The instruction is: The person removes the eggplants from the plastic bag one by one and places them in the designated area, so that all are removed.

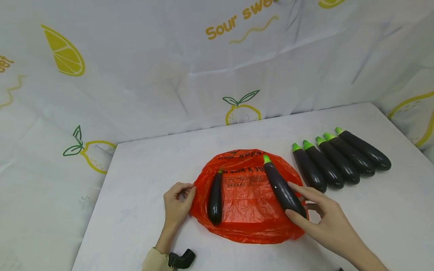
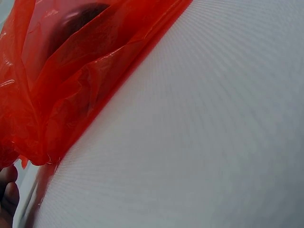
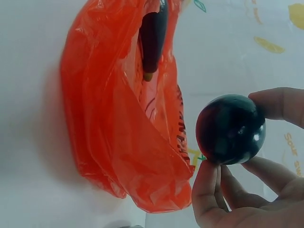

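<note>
A red plastic bag [image 1: 244,229] lies spread open on the white table, black print showing on its inside. One dark eggplant [image 1: 215,199] rests within the bag on its left side. My left hand [image 1: 178,203] pinches the bag's left rim. With thumb and fingers my right hand [image 1: 323,218] grips a second eggplant [image 1: 283,186] by its thick end, its green tip pointing away over the bag's right part. In the right wrist view the round end of this held eggplant [image 3: 231,129] faces the camera. The left wrist view catches only a few fingertips [image 2: 10,192] beside the bag.
To the right of the bag several more eggplants [image 1: 342,160] lie side by side in a slanted row, green tips away from me. A white cloth with lemon prints [image 1: 152,75] hangs behind the white table [image 1: 142,165].
</note>
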`<act>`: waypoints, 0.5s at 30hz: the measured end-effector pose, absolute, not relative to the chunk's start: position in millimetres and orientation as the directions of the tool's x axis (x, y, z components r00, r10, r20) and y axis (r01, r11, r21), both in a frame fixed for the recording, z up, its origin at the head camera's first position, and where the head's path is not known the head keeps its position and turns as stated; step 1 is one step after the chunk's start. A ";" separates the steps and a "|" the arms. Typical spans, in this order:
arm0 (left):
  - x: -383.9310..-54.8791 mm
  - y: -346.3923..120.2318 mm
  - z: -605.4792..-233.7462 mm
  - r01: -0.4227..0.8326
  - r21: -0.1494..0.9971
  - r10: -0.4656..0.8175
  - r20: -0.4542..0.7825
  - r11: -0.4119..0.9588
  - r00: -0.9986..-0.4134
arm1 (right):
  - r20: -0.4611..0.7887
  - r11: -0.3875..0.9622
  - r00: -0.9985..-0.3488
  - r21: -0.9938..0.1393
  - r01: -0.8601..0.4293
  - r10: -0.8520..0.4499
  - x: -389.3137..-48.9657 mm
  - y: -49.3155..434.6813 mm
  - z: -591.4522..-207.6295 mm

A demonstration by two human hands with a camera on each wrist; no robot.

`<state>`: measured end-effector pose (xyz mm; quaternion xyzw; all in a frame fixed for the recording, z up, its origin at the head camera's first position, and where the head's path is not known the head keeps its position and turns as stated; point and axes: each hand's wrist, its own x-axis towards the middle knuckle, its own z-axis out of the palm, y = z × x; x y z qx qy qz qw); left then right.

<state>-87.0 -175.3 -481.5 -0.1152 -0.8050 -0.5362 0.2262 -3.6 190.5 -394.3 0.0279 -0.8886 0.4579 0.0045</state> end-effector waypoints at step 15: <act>-86.3 -177.7 -482.4 0.440 0.813 -0.040 0.490 0.382 -0.871 | 0.082 0.628 -0.997 -0.776 -0.058 0.008 3.9 208.1 -392.1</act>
